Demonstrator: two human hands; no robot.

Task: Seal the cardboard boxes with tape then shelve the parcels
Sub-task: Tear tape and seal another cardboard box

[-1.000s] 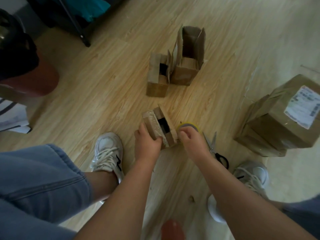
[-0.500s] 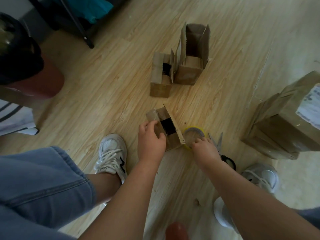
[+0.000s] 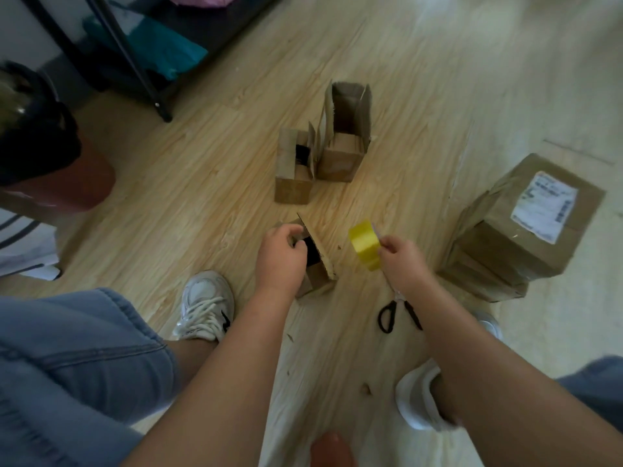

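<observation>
A small open cardboard box (image 3: 317, 264) stands on the wooden floor between my feet, one flap sticking up and something black inside. My left hand (image 3: 279, 254) grips its left side and top edge. My right hand (image 3: 401, 261) holds a yellow roll of tape (image 3: 364, 246) lifted off the floor, just right of the box. Two more open boxes stand farther away: a low one (image 3: 291, 173) and a taller one (image 3: 344, 143) with raised flaps. Sealed parcels (image 3: 519, 230) with a white label are stacked at the right.
Black-handled scissors (image 3: 397, 313) lie on the floor under my right forearm. My white shoes (image 3: 205, 305) flank the box. A black metal rack (image 3: 141, 62) with teal and pink items stands at the back left. A dark red round object (image 3: 60, 176) sits at the left.
My right hand has picked the yellow tape roll up from the floor and raised it. My left hand has stayed on the small box. The view has tilted slightly.
</observation>
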